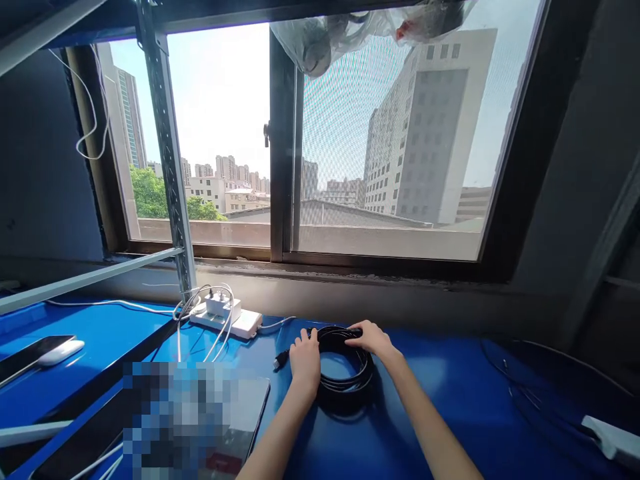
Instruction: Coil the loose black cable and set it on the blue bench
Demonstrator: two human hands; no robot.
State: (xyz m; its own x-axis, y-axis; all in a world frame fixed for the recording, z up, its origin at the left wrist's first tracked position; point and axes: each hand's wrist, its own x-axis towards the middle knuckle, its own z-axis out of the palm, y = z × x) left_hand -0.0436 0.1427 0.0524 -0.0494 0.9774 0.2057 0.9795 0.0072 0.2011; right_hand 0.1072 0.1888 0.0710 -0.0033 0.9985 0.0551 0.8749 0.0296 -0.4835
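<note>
A coiled black cable (pixel 345 385) rests on the blue tabletop, its loops gathered into a ring. My left hand (pixel 305 360) grips the ring's left side, fingers bent over the loops. On the far right part of the ring, my right hand (pixel 374 339) is closed around the loops, its fingertips pointing inward. A black plug (pixel 281 361) with a metal tip sticks out to the left, just beside my left hand. The undersides of the loops and part of both thumbs are hidden.
Behind and left stands a white power strip (pixel 247 325) with adapters and tangled white cords. A dark-edged flat device (pixel 263 400), partly pixelated, lies left of my forearm. A metal shelf post (pixel 173 153) rises before the window. Thin cables and a white block (pixel 613 440) lie far right.
</note>
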